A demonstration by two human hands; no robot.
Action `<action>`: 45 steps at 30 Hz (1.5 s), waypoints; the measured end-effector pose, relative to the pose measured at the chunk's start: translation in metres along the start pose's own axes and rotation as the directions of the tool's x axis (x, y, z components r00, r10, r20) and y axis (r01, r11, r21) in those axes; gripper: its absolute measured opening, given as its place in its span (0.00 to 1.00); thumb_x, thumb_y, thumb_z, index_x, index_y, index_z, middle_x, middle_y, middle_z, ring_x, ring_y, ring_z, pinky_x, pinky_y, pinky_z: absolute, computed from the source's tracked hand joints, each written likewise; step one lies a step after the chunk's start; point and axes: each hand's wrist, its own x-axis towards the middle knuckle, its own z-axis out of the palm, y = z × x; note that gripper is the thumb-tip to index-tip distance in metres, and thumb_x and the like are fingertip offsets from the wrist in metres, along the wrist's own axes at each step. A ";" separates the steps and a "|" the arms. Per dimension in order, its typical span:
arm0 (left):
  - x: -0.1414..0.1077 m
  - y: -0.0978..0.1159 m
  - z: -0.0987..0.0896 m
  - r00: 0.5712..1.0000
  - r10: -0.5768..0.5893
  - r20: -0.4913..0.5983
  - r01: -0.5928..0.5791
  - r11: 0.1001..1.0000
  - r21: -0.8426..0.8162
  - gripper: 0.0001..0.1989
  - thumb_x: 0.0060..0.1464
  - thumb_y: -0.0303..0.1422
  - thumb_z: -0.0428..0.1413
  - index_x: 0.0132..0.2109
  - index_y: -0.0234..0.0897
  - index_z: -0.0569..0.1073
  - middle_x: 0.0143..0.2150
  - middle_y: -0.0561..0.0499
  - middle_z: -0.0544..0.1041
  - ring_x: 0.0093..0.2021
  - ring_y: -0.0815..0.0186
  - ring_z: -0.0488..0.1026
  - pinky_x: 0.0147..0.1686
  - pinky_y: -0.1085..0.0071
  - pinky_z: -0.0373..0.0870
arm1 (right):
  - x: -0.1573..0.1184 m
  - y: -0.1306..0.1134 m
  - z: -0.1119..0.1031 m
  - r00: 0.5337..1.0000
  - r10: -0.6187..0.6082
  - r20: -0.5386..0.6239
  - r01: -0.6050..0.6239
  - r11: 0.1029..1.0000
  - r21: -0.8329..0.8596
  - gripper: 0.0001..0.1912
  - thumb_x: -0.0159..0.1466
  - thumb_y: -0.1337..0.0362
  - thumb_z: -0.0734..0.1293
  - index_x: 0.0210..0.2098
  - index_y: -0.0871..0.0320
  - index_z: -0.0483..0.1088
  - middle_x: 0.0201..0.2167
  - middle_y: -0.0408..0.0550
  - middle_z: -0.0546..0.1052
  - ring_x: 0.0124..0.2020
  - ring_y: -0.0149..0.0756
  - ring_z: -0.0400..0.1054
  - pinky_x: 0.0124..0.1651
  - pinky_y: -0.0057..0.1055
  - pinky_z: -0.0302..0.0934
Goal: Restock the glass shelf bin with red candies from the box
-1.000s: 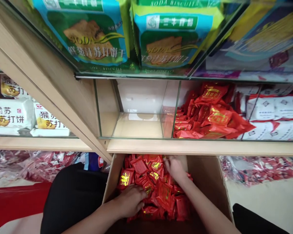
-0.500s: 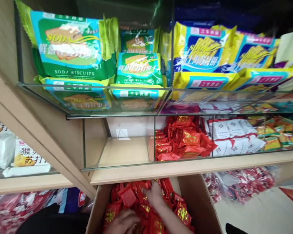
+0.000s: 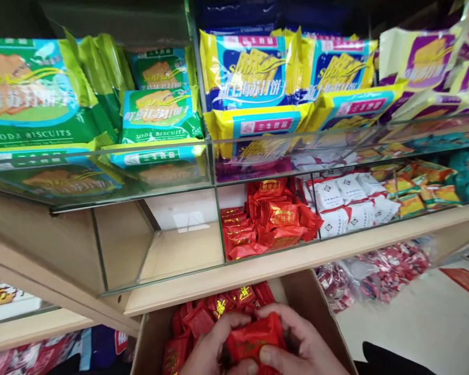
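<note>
The left hand (image 3: 209, 351) and the right hand (image 3: 307, 341) are both closed on a red packet (image 3: 256, 336), cupping it from either side above the near part of the cardboard box (image 3: 310, 299). The thumbs lie toward the near side of its wrapper, and the fingers curl round the far side; whether more packets are bunched beneath it, hidden by the palms, I cannot tell. This shared hold suits a soft, slippery wrapper: support from both sides should matter more than a hard squeeze, which could crush what is inside or make the packet shoot out. Keep the thumbs light and the palms close, so that anything loose underneath is held too. Other red packets (image 3: 199, 320) lie heaped in the box to the left and on the far side, so the knuckles are best kept just above them to avoid snagging a crimped end. The wooden shelf edge (image 3: 207, 284) crosses just beyond the box, with a glass front (image 3: 166, 275) above it; any lift would need to come toward the near side first, wrists low, clear of both. Over the box, a slip would probably drop harmlessly onto the heap.
</note>
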 end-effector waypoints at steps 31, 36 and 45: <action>0.204 0.153 -0.025 0.757 0.320 -0.570 0.247 0.668 0.702 0.13 0.46 0.36 0.57 0.36 0.30 0.73 0.33 0.41 0.76 0.36 0.54 0.73 0.39 0.63 0.67 | -0.011 -0.020 -0.035 0.908 -0.385 -0.166 0.227 0.785 -0.577 0.09 0.63 0.62 0.56 0.35 0.55 0.67 0.31 0.44 0.73 0.33 0.32 0.66 0.36 0.29 0.61; 0.206 0.148 -0.028 0.767 0.330 -0.550 0.231 0.657 0.717 0.12 0.44 0.37 0.59 0.34 0.31 0.72 0.33 0.43 0.76 0.39 0.54 0.73 0.40 0.65 0.67 | 0.010 -0.035 -0.039 0.580 -0.812 -0.060 0.238 0.240 -0.941 0.15 0.61 0.66 0.60 0.48 0.56 0.65 0.46 0.54 0.68 0.49 0.43 0.59 0.50 0.44 0.54; 0.196 0.147 -0.027 0.760 0.350 -0.548 0.179 0.697 0.694 0.11 0.52 0.37 0.51 0.32 0.34 0.72 0.35 0.43 0.77 0.40 0.57 0.73 0.40 0.66 0.67 | 0.051 -0.066 -0.044 0.596 -0.803 -0.009 -0.037 -0.017 -0.999 0.22 0.63 0.52 0.55 0.53 0.55 0.62 0.53 0.53 0.68 0.54 0.47 0.55 0.54 0.52 0.41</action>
